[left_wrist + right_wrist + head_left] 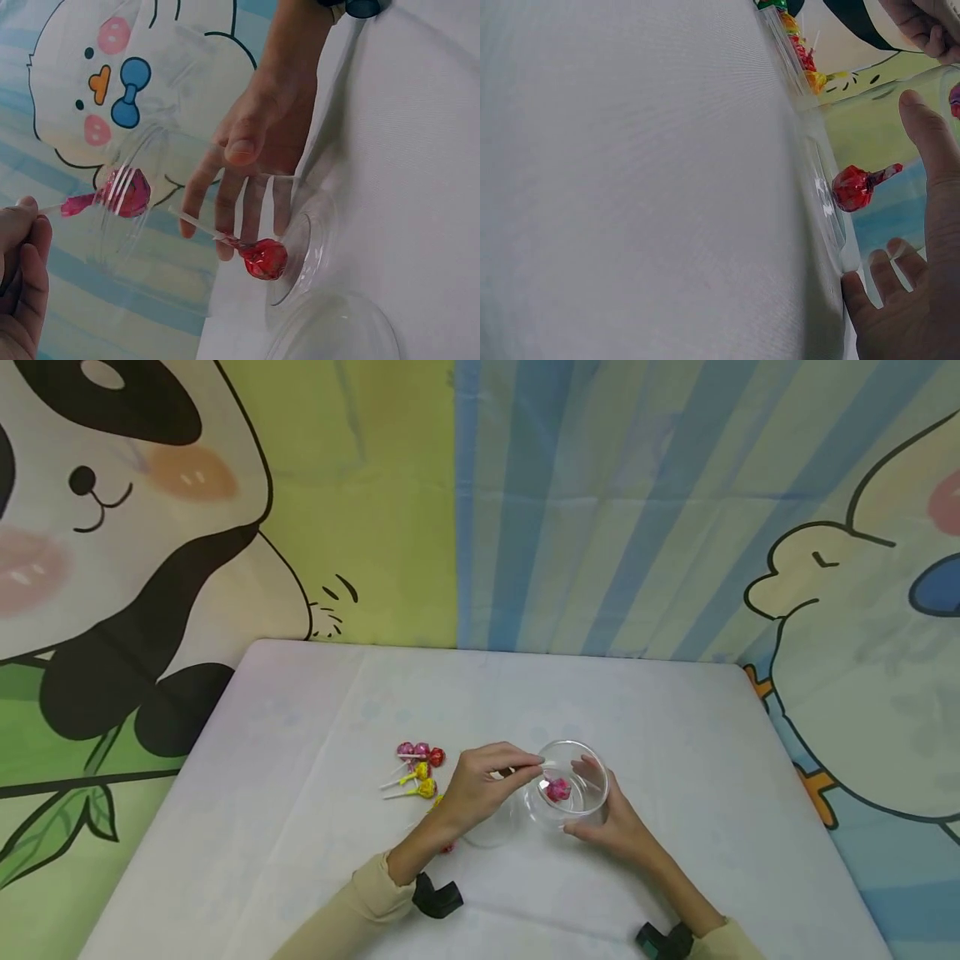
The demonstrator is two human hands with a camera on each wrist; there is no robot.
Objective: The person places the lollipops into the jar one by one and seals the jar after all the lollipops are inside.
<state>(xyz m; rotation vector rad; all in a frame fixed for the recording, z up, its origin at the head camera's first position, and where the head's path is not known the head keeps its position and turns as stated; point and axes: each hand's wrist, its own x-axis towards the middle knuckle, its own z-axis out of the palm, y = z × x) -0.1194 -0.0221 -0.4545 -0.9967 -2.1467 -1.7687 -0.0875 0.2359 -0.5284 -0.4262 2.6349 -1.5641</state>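
My left hand [487, 781] pinches the white stick of a pink-wrapped lollipop [129, 193], whose head is at the mouth of a clear jar [169, 292]. My right hand [618, 822] holds the jar from the right side, thumb apart from the other fingers. A red-wrapped lollipop [265, 259] lies at the jar's bottom, stick slanting toward the mouth. In the right wrist view, that red lollipop shows through the jar wall beside my right thumb [928, 135].
Several lollipops lie left of my left hand, among them yellow ones [426, 788], a red one [437, 757] and a pink one [406, 749]. A clear round lid [337, 330] lies beside the jar on the white-covered table [300, 860]. Printed cloth hangs behind.
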